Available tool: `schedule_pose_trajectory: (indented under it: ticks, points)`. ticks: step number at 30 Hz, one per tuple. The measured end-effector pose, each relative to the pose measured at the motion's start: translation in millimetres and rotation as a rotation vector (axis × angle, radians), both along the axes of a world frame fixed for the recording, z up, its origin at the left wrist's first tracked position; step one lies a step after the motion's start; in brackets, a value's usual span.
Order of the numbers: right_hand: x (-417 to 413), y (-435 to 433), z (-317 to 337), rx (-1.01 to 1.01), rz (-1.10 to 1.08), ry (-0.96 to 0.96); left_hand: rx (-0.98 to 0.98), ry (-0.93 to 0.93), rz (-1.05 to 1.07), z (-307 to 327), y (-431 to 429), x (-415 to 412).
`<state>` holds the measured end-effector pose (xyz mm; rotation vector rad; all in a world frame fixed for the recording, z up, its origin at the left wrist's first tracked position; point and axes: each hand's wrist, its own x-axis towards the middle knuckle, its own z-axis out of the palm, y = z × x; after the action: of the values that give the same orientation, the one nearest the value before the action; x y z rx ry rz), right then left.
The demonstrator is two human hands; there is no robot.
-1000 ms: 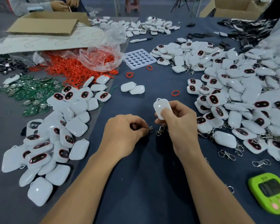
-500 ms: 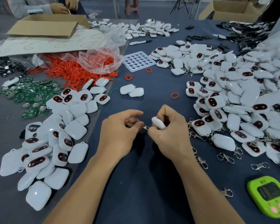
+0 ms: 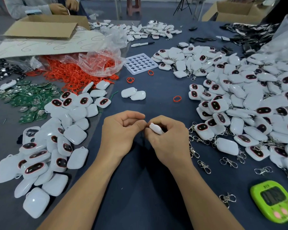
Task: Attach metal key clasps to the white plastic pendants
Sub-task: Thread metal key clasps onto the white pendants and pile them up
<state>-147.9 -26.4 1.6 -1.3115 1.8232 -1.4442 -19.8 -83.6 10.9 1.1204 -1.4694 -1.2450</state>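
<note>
My right hand (image 3: pixel 170 140) grips a pendant (image 3: pixel 155 128); left hand (image 3: pixel 121 131) pinched at its tip, contents hidden. Loose clasps (image 3: pixel 204 166) just right, pendant piles (image 3: pixel 56 138) both sides.

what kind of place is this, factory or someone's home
Probably a small hand-assembly workshop. Heaps of identical white plastic pendants crowd the dark blue table, loose silver metal key clasps lie beside them, green circuit boards are piled at the left, and the right hand grips one pendant.
</note>
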Motion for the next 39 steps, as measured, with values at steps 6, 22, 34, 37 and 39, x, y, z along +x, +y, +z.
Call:
schedule_pose_trajectory:
  ticks: [6, 22, 34, 37, 39]
  points:
    - [-1.5, 0.5, 2.2, 0.033, -0.005, -0.024, -0.015, 0.042, -0.006, 2.0, 3.0, 0.9]
    - [-5.1, -1.0, 2.3, 0.017, -0.013, -0.197, -0.037, 0.081, -0.101, 2.8, 6.7, -1.4]
    - [-9.9, -1.2, 1.4, -0.007, -0.001, -0.224, -0.164, -0.195, -0.033, 4.1, 8.1, -0.2]
    - [-10.0, -1.3, 1.6, -0.005, 0.003, -0.216, -0.162, -0.196, -0.034, 4.7, 7.3, 0.0]
    - [-10.2, -1.1, 3.0, -0.004, 0.011, -0.234, -0.168, -0.197, -0.037, 5.1, 7.3, 0.1]
